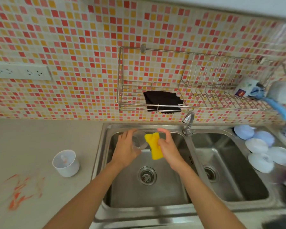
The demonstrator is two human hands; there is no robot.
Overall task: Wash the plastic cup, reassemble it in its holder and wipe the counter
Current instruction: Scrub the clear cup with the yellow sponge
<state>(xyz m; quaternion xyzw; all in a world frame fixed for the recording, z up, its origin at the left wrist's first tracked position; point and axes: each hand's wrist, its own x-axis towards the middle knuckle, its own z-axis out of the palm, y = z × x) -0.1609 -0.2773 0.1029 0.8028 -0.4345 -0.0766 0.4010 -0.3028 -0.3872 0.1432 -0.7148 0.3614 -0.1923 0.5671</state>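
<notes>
Clear plastic cup [138, 140] on its side, mouth toward yellow sponge [153, 146] (hands gripping one each).

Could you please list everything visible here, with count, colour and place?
plastic cup: one, clear, over the left basin
sponge: one, yellow, beside the cup
holder: one, white, on the counter left of the sink
smears: orange, on the counter at far left
sink: one, steel, two basins
tap: one, chrome, behind the sink
wire rack: one, steel, on the tiled wall
cloth: one, dark, in the rack
mug: one, white, on its side in the rack
round items: several, white and pale blue, right of the sink
sockets: white, on the wall
hands: left grips the cup, right grips the sponge
</notes>
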